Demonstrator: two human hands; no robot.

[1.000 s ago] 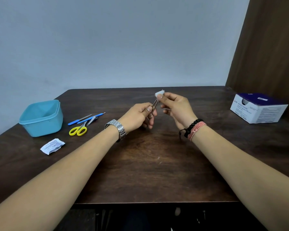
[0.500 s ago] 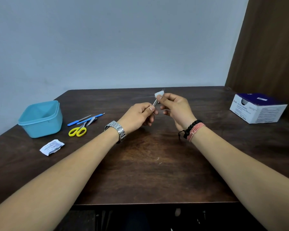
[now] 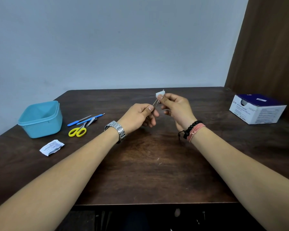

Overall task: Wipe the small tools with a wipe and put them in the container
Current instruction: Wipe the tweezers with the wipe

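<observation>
Two hands meet above the middle of the dark wooden table (image 3: 140,172), and between them I see the tweezers (image 3: 155,102), a thin metal tool held clear of the tabletop. Its long axis slants: the lower end sits in my left hand (image 3: 138,116), the tip points up, away from me and a little to the right, toward the back wall. The left hand's thumb and curled fingers pinch that lower end. My right hand (image 3: 177,107) pinches a small white wipe (image 3: 160,94) between thumb and forefinger, folded around the upper part of the tweezers; a sliver of metal shows just above the wipe. The remaining right fingers are loosely curled.

Left of the tweezers, well apart, lie the other tools on the table: a nail clipper (image 3: 92,121), a blue-handled pusher (image 3: 90,120), a blue-handled nail file (image 3: 78,121) and yellow-handled scissors (image 3: 78,131), their long axes all roughly parallel to the tweezers' slant. Further left of the tweezers stands the light blue container (image 3: 40,120), upright, lid off. Nearer to me on that same side lies a torn white wipe sachet (image 3: 51,147). Far to the right of the tweezers, a white and dark blue box of alcohol swabs (image 3: 257,109) sits by the table's edge. A metal watch (image 3: 118,130) is on my left wrist, bead and cord bracelets (image 3: 193,130) on my right.
</observation>
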